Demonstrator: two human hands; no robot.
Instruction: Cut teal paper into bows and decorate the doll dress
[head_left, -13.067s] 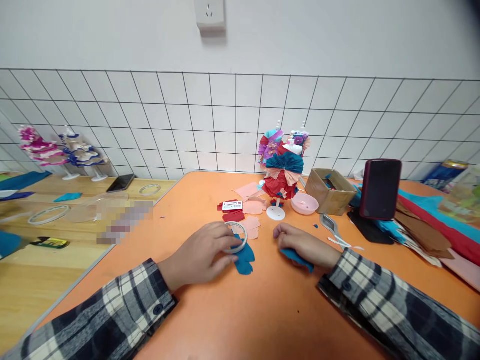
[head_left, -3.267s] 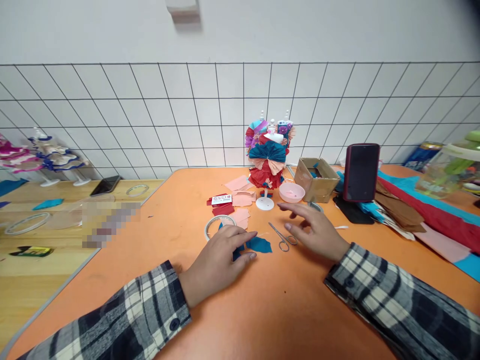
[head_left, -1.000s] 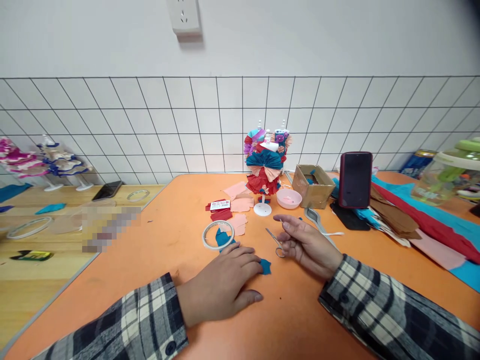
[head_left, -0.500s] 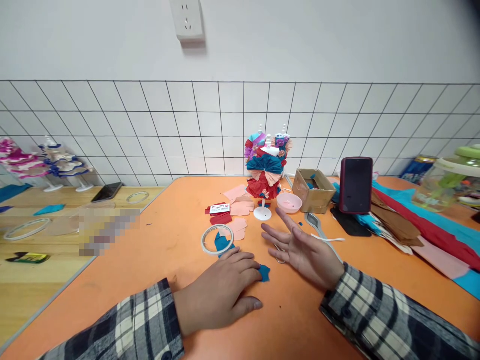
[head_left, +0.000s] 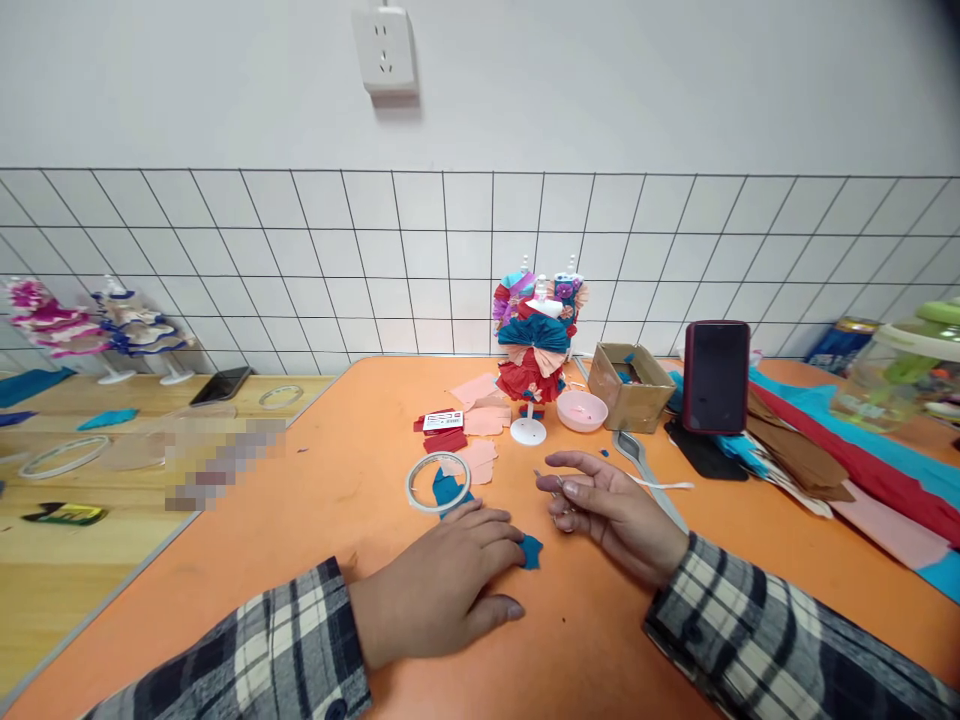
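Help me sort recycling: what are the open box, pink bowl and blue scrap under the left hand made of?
Open box: probably cardboard; brown, slightly shiny walls.
Pink bowl: likely plastic; smooth, evenly coloured.
Blue scrap: perhaps crepe paper; matte, ragged edges.

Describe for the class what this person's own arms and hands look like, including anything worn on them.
The left hand and right hand wear no gloves. The left sleeve and right sleeve are long, plaid in dark, grey and cream, each with a round, dark button near its end.
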